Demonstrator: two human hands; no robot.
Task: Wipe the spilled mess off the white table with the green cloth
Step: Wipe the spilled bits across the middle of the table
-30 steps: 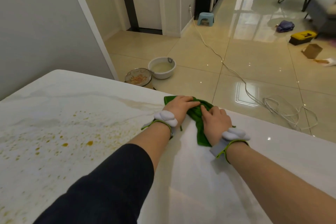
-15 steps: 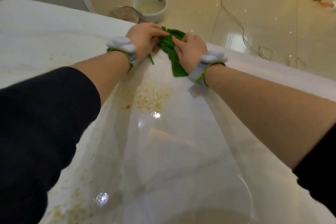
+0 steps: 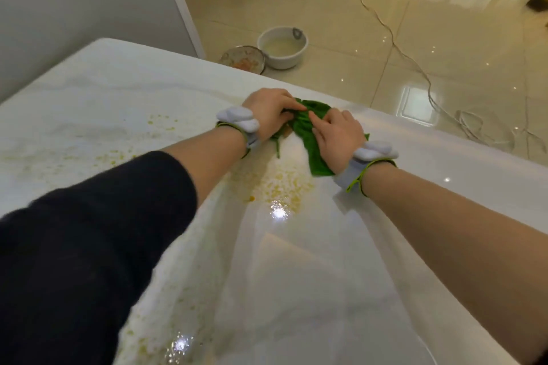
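Gripping crumpled green cloth point(image 3: 306, 131) w/ L hand point(image 3: 268, 112), R hand point(image 3: 336, 138) pressing flat; glossy white table point(image 3: 296, 290).

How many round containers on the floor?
2. A white round plastic basin of cloudy liquid stands on the tiles; a round metal dish with scraps sits at its left, partly behind the white table. More may be hidden.

The cloth point(image 3: 306, 130) is deep green, the table point(image 3: 296, 290) white with faint grey veining, the spill point(image 3: 281, 184) at the cloth's six o'clock speckled yellow-orange, the sleeve point(image 3: 74, 246) black.
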